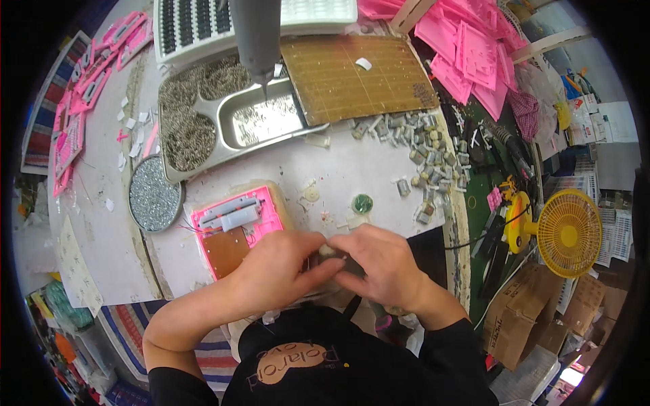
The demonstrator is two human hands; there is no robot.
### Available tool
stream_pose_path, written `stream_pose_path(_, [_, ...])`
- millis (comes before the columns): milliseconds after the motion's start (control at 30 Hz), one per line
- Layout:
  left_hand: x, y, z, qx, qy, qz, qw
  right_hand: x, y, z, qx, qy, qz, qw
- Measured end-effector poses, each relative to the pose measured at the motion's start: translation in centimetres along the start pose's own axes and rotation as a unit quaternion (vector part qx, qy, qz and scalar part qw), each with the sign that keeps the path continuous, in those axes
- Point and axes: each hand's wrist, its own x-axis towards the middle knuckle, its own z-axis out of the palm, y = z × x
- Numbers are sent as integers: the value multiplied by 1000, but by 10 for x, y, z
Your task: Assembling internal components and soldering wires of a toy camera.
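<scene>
In front of my body both hands meet, fingertips closed together. My left hand and my right hand pinch what looks like a small motor between them; its pale end shows, and fingers hide most of it. Beside my left hand lies a pink plastic housing, with a brown board, grey parts and a white block in it. My left wrist passes over its near corner. Many similar small motors lie heaped at the right of the table.
A grey power screwdriver hangs over a metal tray of screws and springs. Left of it stands a round dish of small metal pieces. A brown board rests on the tray's edge. Pink housings pile far right, near a yellow fan.
</scene>
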Motion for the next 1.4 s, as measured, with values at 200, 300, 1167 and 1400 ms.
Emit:
stream_pose_path(200, [14,15,-7,17,-79,80,994,-13,16,-12,225,-63,101,967])
stream_pose_path(300, [50,43,-40,55,-179,72,980,-34,21,-15,358,0,150,922])
stream_pose_path(1167, [336,9,-22,328,216,123,911,-85,62,-15,610,36,210,764])
stream_pose_path(1400, [341,4,-22,273,234,157,920,-85,62,-13,604,48,213,766])
